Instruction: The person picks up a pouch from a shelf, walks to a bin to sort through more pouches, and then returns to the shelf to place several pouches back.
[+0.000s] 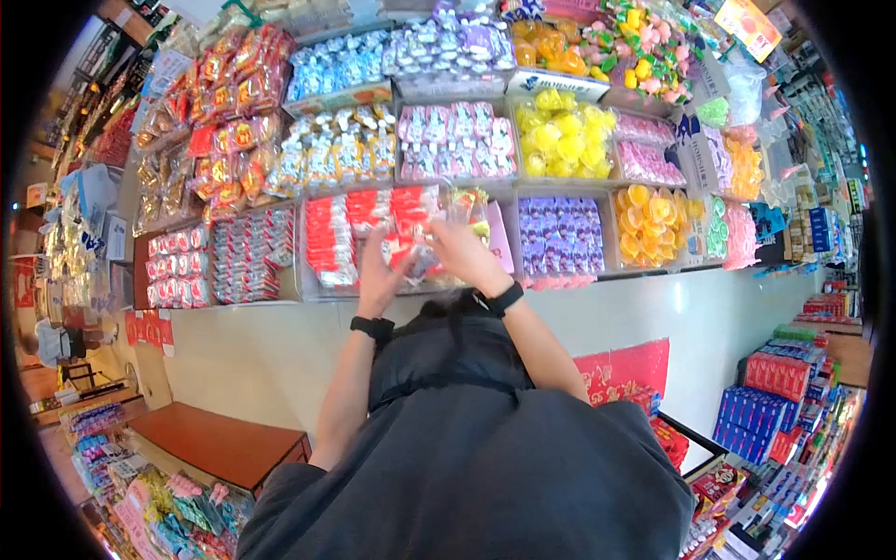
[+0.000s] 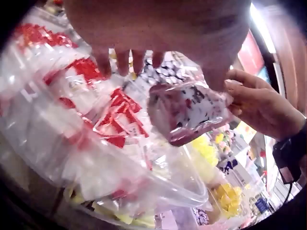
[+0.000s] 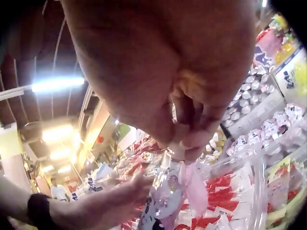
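My right hand [image 1: 467, 254] pinches one end of a clear plastic packet [image 2: 189, 112] with pink edges and dark printed marks. In the right wrist view the packet [image 3: 165, 196] hangs below the thumb and fingertips. Close beside it is my left hand [image 1: 378, 280], its fingers extended; in the left wrist view its thumb overlaps the packet's upper edge. Both hands are over a clear plastic bin [image 2: 192, 194] filled with red-and-white packets [image 1: 327, 243]. The contents of the pinched packet are blurred.
Bins surround this one: purple packets [image 1: 560, 233] and orange cups [image 1: 644, 224] to the right, grey striped packets [image 1: 252, 261] to the left, pink-and-white packets [image 1: 457, 140] behind. A brown tabletop [image 1: 219, 443] stands lower left, and blue boxes [image 1: 751, 420] are stacked at right.
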A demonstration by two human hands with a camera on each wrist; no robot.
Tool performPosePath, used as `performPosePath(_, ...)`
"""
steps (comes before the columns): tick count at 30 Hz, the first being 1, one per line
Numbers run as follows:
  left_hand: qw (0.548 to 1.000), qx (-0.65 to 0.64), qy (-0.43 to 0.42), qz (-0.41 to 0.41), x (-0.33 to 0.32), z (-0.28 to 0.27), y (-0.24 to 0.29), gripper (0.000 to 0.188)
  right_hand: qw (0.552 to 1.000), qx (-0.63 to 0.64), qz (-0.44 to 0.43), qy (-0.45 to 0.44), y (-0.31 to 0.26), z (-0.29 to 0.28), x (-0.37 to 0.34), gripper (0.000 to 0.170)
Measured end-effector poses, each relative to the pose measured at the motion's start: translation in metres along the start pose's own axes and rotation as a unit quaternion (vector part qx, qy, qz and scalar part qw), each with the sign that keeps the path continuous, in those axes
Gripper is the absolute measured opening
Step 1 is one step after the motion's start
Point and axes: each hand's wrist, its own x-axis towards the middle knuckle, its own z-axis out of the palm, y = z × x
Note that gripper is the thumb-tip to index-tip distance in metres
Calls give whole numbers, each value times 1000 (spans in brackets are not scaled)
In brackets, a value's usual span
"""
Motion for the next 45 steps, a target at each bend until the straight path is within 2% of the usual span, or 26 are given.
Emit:
performPosePath(1,998,-12,-55,27,4,-2,12,86,999,0,-34,13,-12,-7,-2,35)
performPosePath(3,991,-7,-112,75,13,-4,30,100,998,-41,-39,-13,-26,-11,-2,40)
performPosePath(4,991,-8,-119,68,15,-1,30,105,995,-57,-80,14,-29,-9,-3,47)
performPosePath(5,990,5,-118,79,16,-2,27,105,994,-82,-60,-31,-30,-10,-5,55)
performPosePath(7,988,30,-114,99,22,-7,34,106,989,-106,-72,-74,-32,-15,-6,57)
performPosePath(8,986,47,-84,134,24,-12,39,97,991,-93,-90,-41,-34,-15,-8,56)
performPosePath(11,979,-24,-145,144,32,-24,40,84,989,-99,-86,-65,-39,-18,-9,56)
performPosePath(12,975,-79,-193,82,34,-23,37,74,989,-92,-106,-46,-40,-17,-8,57)
performPosePath(15,957,-197,-212,10,31,-15,15,73,989,-97,-90,-65,-49,-20,-5,55)
performPosePath(16,953,-153,-250,-77,30,-18,13,69,993,-67,-66,-70,-48,-17,-4,53)
performPosePath(17,934,-225,-260,-93,27,-9,-3,66,994,-67,-67,-62,-40,-12,-2,52)
performPosePath(19,941,-212,-247,-88,24,6,-22,62,995,-56,-65,-54,-19,4,0,50)
performPosePath(20,928,-236,-261,-122,20,8,-25,57,996,-53,-29,-68,-12,11,1,49)
performPosePath(21,941,-213,-248,-90,17,26,-56,49,995,-60,-56,-62,-3,14,2,43)
performPosePath(23,907,-295,-252,-165,13,12,-34,43,999,-35,-19,-17,8,28,0,42)
performPosePath(26,903,-315,-245,-158,14,19,-47,44,992,103,72,20,7,35,-1,48)
performPosePath(29,909,-274,-238,-206,14,15,-44,47,962,171,211,9,26,52,-10,60)
performPosePath(30,911,-260,-236,-217,15,19,-46,51,968,181,175,18,34,58,-15,68)
performPosePath(33,907,-280,-221,-222,14,11,-35,55,964,189,182,51,30,71,-31,70)
performPosePath(34,913,-268,-225,-209,15,7,-33,57,948,239,208,39,30,76,-30,78)
performPosePath(37,919,-282,-188,-203,13,10,-39,58,940,248,222,73,24,89,-35,88)
performPosePath(38,928,-286,-169,-168,12,12,-43,61,940,245,235,44,28,95,-35,95)
performPosePath(41,923,-277,-163,-212,8,17,-49,63,951,172,255,0,14,108,-35,98)
performPosePath(45,922,-276,-159,-221,5,16,-48,55,948,172,262,51,7,114,-27,94)
